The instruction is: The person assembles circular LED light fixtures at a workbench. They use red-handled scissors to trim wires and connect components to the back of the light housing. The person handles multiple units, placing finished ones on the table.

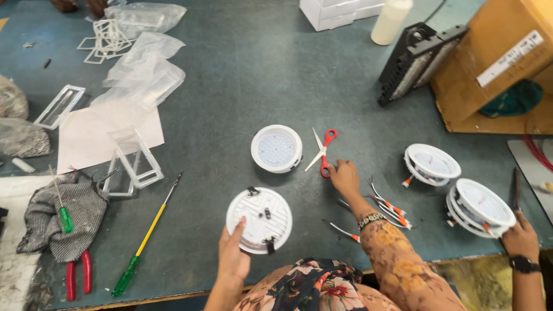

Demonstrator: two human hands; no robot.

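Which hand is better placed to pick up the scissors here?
Right. The right hand already has its fingers at the red handle of the scissors, while the left hand is occupied holding the round lamp by its edge.

One view only — a head-worn camera looking steeply down and forward over the grey-green bench [253, 75] from its near edge at six o'clock. It sits fairly close above the hands, the bench's far side running out of frame toward twelve o'clock.
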